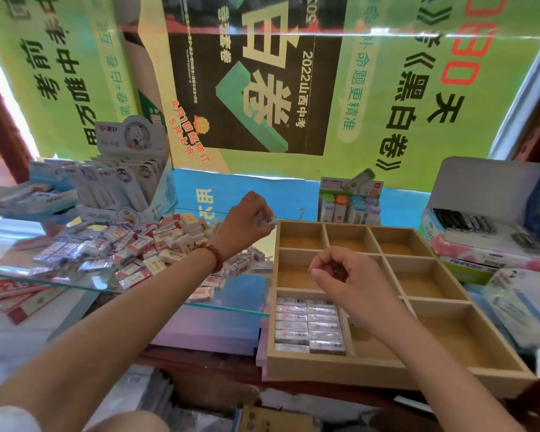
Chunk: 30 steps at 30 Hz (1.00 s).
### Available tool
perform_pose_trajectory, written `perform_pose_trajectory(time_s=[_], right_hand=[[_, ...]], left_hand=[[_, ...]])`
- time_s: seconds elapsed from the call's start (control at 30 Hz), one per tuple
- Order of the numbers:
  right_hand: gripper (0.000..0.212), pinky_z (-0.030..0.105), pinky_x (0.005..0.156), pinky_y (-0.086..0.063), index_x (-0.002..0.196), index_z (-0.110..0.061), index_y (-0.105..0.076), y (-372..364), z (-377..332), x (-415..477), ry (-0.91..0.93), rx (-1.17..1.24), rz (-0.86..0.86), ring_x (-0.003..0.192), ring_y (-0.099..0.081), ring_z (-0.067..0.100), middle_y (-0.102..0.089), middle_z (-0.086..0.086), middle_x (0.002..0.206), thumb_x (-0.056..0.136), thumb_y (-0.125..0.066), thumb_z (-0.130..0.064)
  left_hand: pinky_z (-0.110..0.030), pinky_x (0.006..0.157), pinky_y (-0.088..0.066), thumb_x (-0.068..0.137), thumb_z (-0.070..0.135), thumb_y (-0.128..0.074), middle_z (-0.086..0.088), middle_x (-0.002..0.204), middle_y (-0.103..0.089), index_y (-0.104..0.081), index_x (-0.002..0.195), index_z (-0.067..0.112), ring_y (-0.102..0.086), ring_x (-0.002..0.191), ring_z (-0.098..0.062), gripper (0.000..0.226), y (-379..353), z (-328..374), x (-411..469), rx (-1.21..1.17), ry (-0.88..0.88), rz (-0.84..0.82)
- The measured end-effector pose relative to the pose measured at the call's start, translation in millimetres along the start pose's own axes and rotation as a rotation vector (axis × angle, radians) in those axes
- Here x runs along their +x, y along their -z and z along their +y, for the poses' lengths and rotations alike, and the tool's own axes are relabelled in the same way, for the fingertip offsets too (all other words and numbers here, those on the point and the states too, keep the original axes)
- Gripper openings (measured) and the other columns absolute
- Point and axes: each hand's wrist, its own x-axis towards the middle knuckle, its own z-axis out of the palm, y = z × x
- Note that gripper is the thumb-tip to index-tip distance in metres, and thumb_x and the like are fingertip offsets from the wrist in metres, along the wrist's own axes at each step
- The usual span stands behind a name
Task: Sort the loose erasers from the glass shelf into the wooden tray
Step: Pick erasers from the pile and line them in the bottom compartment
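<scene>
The left hand hovers at the wooden tray's far-left corner, fingers pinching one eraser. The right hand hangs clenched over the empty middle-left compartment, with nothing visible in it. Loose erasers crowd the glass shelf, whose edge stops just beside the tray.

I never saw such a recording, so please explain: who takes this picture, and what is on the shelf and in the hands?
No machine here: a person wears a camera on the head, which looks down at their own two arms. The left hand pinches a small wrapped eraser. The right hand is curled above the wooden tray; whether it holds anything I cannot tell. Loose erasers lie piled on the glass shelf. The tray's near left compartment holds packed erasers in rows.
</scene>
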Motion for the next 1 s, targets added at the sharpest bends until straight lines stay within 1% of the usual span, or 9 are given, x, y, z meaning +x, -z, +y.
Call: perform_pose_trajectory(time_s=[0.1,0.2,0.27,0.33,0.43,0.57,0.73,0.87,1.0], right_hand=[[0.009,0.01,0.055,-0.043,0.089,-0.031,-0.057,5.6,-0.2,-2.0,-0.008,0.04,0.026,0.062,-0.048,0.001,-0.055,-0.009,0.073,0.09,-0.061,-0.023],[0.02,0.014,0.059,-0.043,0.109,-0.035,-0.053,12.4,-1.6,-4.1,-0.015,0.126,0.053,0.071,-0.052,0.005,-0.057,-0.004,0.083,0.09,-0.058,-0.036],[0.027,0.013,0.058,-0.042,0.119,-0.03,-0.052,16.7,-8.3,-8.1,0.0,0.232,0.052,0.069,-0.056,0.0,-0.058,-0.003,0.084,0.093,-0.053,-0.037],[0.023,0.007,0.048,-0.039,0.115,-0.021,-0.056,21.8,-17.8,-14.8,0.022,0.354,0.044,0.055,-0.054,-0.009,-0.057,-0.007,0.077,0.098,-0.044,-0.031],[0.038,0.007,0.051,-0.04,0.094,-0.013,-0.066,26.8,-23.4,-22.8,0.075,0.328,0.049,0.058,-0.055,-0.007,-0.062,-0.003,0.073,0.1,-0.035,-0.034],[0.048,0.007,0.048,-0.038,0.09,-0.012,-0.067,33.8,-19.6,-25.9,-0.003,0.331,-0.021,0.051,-0.053,-0.006,-0.062,-0.011,0.063,0.099,-0.03,-0.041],[0.017,0.02,0.054,-0.044,0.094,-0.024,-0.067,42.9,-1.3,-28.6,-0.004,0.243,-0.158,0.062,-0.057,0.006,-0.067,-0.007,0.073,0.088,-0.06,-0.038],[0.022,0.026,0.056,-0.045,0.094,-0.015,-0.068,49.5,9.0,-29.4,-0.058,0.257,-0.184,0.064,-0.059,0.01,-0.067,-0.005,0.07,0.088,-0.061,-0.034],[0.016,0.018,0.054,-0.042,0.089,-0.017,-0.064,54.0,20.0,-26.9,-0.107,0.277,-0.056,0.06,-0.057,0.006,-0.065,-0.008,0.066,0.091,-0.059,-0.032]], left_hand=[[-0.012,0.069,-0.042,0.076,0.01,-0.075,0.008,0.088,-0.052,-0.052,0.073,0.023,-0.056,0.079,-0.003,0.026,25.1,48.1,-17.8,-0.293,0.06,0.116],[-0.016,0.062,-0.05,0.073,0.013,-0.079,0.005,0.088,-0.066,-0.057,0.071,0.022,-0.066,0.068,-0.005,0.024,45.1,106.4,-48.1,-0.52,0.189,0.056],[-0.023,0.066,-0.053,0.069,0.014,-0.081,-0.001,0.089,-0.07,-0.059,0.073,0.022,-0.068,0.07,-0.01,0.024,49.5,135.5,-69.5,-0.559,0.231,-0.027],[-0.03,0.07,-0.055,0.072,0.012,-0.079,0.0,0.083,-0.071,-0.06,0.076,0.02,-0.069,0.071,-0.013,0.021,48.9,159.5,-88.1,-0.618,0.253,-0.14],[-0.022,0.066,-0.053,0.077,0.015,-0.075,0.01,0.067,-0.066,-0.062,0.077,0.017,-0.062,0.066,-0.005,0.013,45.4,181.0,-103.2,-0.699,0.317,-0.216],[-0.027,0.069,-0.055,0.079,0.016,-0.071,-0.001,0.079,-0.071,-0.066,0.09,0.008,-0.066,0.076,-0.013,0.015,42.4,182.3,-107.8,-0.898,0.486,-0.193],[-0.027,0.074,-0.056,0.07,0.023,-0.079,0.005,0.087,-0.074,-0.072,0.093,0.017,-0.069,0.083,-0.008,0.025,41.5,177.3,-109.3,-0.686,0.379,-0.163],[-0.023,0.072,-0.056,0.067,0.026,-0.081,0.005,0.089,-0.071,-0.065,0.089,0.016,-0.068,0.084,-0.004,0.029,30.4,176.0,-101.5,-0.562,0.297,-0.121],[-0.013,0.063,-0.052,0.066,0.022,-0.083,0.008,0.088,-0.064,-0.055,0.09,0.015,-0.065,0.077,0.001,0.037,15.5,179.8,-94.8,-0.559,0.274,-0.155]])
